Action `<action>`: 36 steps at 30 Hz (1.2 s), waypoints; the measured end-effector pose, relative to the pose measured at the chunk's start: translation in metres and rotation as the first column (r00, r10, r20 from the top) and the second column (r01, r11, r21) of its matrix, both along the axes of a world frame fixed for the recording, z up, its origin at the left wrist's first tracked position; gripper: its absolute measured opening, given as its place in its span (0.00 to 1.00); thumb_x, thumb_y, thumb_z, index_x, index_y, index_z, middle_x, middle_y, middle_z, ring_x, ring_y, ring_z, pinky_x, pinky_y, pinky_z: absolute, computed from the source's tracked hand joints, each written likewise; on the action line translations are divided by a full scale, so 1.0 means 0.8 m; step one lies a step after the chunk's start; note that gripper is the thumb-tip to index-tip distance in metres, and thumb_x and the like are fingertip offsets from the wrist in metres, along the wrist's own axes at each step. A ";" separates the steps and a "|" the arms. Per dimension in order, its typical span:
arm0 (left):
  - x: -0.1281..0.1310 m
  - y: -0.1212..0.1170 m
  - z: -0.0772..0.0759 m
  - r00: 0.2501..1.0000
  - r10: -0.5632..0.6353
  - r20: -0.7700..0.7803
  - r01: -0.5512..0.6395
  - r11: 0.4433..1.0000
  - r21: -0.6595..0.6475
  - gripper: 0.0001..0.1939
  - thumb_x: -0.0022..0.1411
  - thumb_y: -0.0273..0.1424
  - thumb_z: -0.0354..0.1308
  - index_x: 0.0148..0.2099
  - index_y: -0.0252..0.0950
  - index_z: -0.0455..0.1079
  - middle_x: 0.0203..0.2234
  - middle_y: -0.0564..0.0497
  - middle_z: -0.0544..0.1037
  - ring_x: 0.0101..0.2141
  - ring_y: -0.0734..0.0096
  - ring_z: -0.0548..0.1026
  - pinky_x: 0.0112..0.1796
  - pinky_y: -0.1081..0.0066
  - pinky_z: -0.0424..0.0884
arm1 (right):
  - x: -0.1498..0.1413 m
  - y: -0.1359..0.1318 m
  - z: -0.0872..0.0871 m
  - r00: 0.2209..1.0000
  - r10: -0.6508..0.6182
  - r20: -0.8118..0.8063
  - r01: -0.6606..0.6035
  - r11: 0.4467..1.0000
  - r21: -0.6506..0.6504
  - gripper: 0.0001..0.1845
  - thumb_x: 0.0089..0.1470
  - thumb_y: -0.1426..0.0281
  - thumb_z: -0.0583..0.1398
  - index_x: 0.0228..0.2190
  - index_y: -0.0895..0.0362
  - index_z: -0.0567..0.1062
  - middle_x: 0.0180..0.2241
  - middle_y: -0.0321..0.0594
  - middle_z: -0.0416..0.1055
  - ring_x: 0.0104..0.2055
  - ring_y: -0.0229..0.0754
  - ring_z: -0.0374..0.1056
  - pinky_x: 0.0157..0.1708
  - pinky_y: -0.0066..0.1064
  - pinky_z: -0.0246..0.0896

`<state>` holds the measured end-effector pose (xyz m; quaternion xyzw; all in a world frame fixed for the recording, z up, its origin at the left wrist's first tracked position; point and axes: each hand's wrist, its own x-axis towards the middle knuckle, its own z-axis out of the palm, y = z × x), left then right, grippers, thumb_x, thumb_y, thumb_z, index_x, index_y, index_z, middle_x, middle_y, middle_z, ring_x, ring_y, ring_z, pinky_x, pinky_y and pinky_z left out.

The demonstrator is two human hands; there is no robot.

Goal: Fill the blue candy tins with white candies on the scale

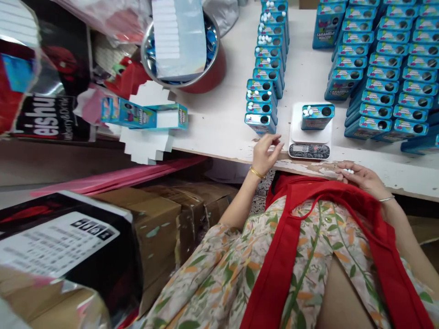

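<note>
A small blue candy box [317,119] with white candies on its top stands on the white digital scale [310,151]. My left hand [266,153] is at the table's front edge, left of the scale, its fingers apart and holding nothing I can see. Just beyond it ends a row of blue candy boxes [259,119], several with white candies on their tops. To the right of the scale, my right hand [360,177] pinches a few white candies [348,171] between thumb and fingers.
Several more rows of blue boxes [382,98] fill the table's right side. A metal pot [211,75] holds blue pieces under a plastic sheet. Left of it lie an opened display carton [146,146] and wrappers. Cardboard boxes [156,242] stand below the table.
</note>
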<state>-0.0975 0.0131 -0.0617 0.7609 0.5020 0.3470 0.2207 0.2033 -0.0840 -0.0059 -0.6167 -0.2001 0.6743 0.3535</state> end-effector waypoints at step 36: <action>0.053 0.039 0.021 0.968 -0.053 -0.244 0.113 0.964 0.240 0.37 0.68 0.58 0.40 0.68 0.41 0.59 0.67 0.43 0.61 0.69 0.53 0.54 0.68 0.52 0.45 | -0.033 0.170 0.018 0.555 -0.055 0.830 -0.602 0.662 0.446 0.22 0.66 0.60 0.51 0.55 0.55 0.71 0.43 0.49 0.75 0.43 0.52 0.76 0.47 0.50 0.71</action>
